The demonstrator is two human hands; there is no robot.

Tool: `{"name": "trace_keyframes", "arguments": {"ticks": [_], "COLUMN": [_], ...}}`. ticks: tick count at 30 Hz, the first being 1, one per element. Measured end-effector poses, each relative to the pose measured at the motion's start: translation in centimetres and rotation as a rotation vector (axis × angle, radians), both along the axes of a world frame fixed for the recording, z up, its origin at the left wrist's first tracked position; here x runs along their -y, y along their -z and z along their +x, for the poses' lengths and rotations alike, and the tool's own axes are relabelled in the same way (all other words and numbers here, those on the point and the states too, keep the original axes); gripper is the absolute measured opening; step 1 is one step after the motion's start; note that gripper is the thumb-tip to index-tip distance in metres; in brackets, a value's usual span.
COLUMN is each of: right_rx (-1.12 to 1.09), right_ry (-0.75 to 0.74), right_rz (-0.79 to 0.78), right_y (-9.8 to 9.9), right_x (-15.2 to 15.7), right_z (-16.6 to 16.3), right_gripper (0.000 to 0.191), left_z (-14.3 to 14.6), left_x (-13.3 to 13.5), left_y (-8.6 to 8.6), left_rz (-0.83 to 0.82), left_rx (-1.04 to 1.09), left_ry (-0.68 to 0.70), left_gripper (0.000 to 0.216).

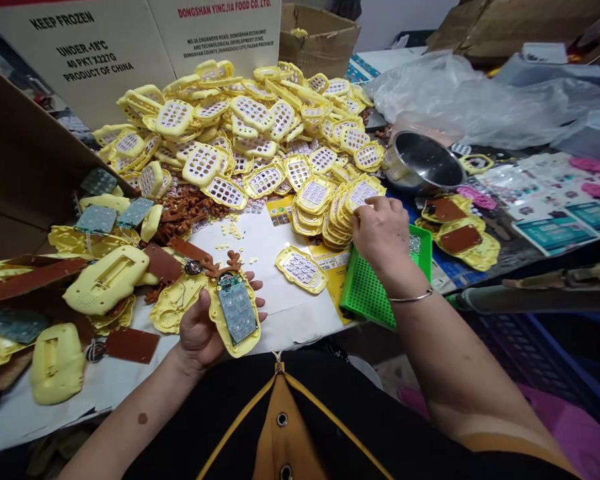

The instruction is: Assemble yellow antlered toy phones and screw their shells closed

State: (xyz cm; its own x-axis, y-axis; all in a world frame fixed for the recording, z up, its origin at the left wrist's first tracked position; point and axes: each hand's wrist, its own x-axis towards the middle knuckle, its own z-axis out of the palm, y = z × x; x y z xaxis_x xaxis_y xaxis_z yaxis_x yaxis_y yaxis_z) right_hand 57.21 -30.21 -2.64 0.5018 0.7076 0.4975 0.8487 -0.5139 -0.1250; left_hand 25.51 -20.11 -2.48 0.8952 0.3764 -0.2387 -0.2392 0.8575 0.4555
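My left hand (200, 327) is closed around a yellow toy-phone shell (253, 340), which has a grey-green circuit board (237, 313) inside and brown antlers (225, 265) at its top. My right hand (383, 233) is curled beside the stack of yellow front covers (335, 210), above the green perforated basket (375, 287). Its fingertips are hidden, so what they grip cannot be made out. Between my hands a single front cover with a keypad (301, 269) lies on the white sheet (285, 313).
A big heap of yellow covers (253, 113) lies at the back, before a printed carton (220, 33). Brown antler pieces (183, 217), back shells (107, 280) and brown boards (133, 345) crowd the left. To the right are a metal bowl (423, 163) and plastic sheeting (480, 100).
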Motion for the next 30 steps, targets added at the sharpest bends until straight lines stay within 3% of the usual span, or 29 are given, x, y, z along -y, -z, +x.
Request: {"name": "trace_keyframes", "arguments": {"ticks": [3, 6, 12, 15, 18, 23, 26, 29, 30], "right_rx": [0.035, 0.061, 0.278, 0.372, 0.418, 0.434, 0.186, -0.598, -0.903], "right_ry": [-0.015, -0.102, -0.481, -0.691, -0.838, -0.948, -0.976, -0.932, -0.929], "right_rz": [-0.005, 0.044, 0.036, 0.043, 0.088, 0.174, 0.310, 0.476, 0.462], "right_y": [-1.0, -2.0, -1.6, -0.7, -0.4, -0.9, -0.6, 0.3, 0.6], "right_x": [0.3, 0.6, 0.4, 0.4, 0.6, 1.4, 1.7, 1.0, 0.6], "right_z": [-0.7, -3.6, -12.2, -14.9, -16.0, -15.9, -15.5, -15.2, -15.2], "right_gripper": [0.022, 0.022, 0.021, 0.020, 0.021, 0.018, 0.032, 0.052, 0.059], "left_z": [0.1, 0.3, 0.1, -0.7, -1.9, -3.6, -4.1, -4.3, -4.3], "left_x": [-0.2, -0.5, -0.7, -0.9, -1.1, -1.2, -0.9, -0.6, -0.5], "left_y": [-0.3, -0.7, -0.9, -0.6, -0.5, -1.1, -1.7, -1.9, -1.8], "left_rz": [0.027, 0.070, 0.152, 0.149, 0.131, 0.100, 0.109, 0.094, 0.081], "left_rx": [-0.021, -0.033, -0.063, -0.067, -0.073, -0.043, -0.031, 0.006, 0.026], "left_ry": [-0.031, -0.044, -0.055, -0.064, -0.061, -0.018, -0.008, 0.053, 0.091], "left_gripper": [0.060, 0.061, 0.078, 0.071, 0.060, 0.058, 0.064, 0.073, 0.075]}}
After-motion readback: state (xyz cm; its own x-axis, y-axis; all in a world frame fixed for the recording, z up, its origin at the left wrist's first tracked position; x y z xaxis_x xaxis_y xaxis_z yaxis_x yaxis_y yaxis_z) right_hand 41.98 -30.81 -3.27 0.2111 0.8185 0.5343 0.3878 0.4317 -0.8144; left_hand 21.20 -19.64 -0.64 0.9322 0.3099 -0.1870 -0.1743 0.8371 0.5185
